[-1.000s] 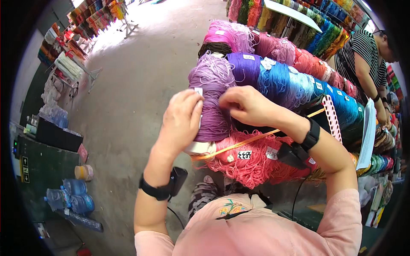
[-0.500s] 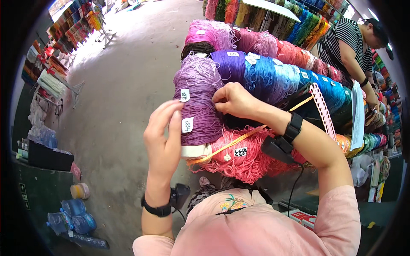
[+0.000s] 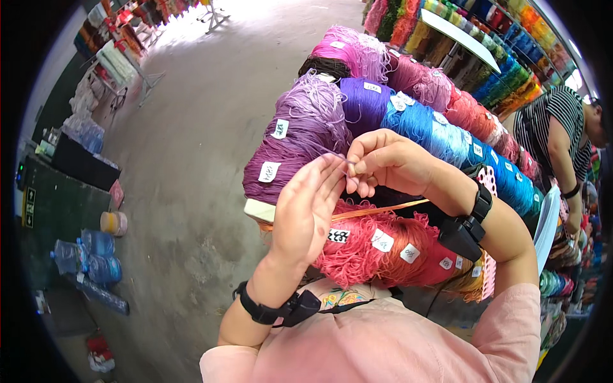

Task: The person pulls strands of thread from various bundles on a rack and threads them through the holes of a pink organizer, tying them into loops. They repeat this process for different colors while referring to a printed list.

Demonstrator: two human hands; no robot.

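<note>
My right hand (image 3: pixel 397 165) pinches a thin purple thread (image 3: pixel 348 164) between thumb and fingers. Beside it, my left hand (image 3: pixel 305 214) is open, its straight fingers held together with the tips touching or close to the thread. Both hands are just in front of a thick bundle of purple thread (image 3: pixel 300 148), light at the top and darker below, with white paper labels (image 3: pixel 269 172) on it. Below and behind the left hand hangs coral-pink thread (image 3: pixel 350 258), also labelled. A yellow-orange strip (image 3: pixel 383 209) runs behind my hands.
Rows of blue thread (image 3: pixel 415 127) and pink thread (image 3: pixel 424 86) stretch away to the right. A pink perforated strip (image 3: pixel 489 271) hangs near my right forearm. A person in a striped top (image 3: pixel 552 121) stands at far right. Large water bottles (image 3: pixel 102 268) stand on the floor at left.
My left hand has moved right, off the purple bundle's labels, to meet my right hand. A thread now shows in the right hand's pinch. The view has shifted.
</note>
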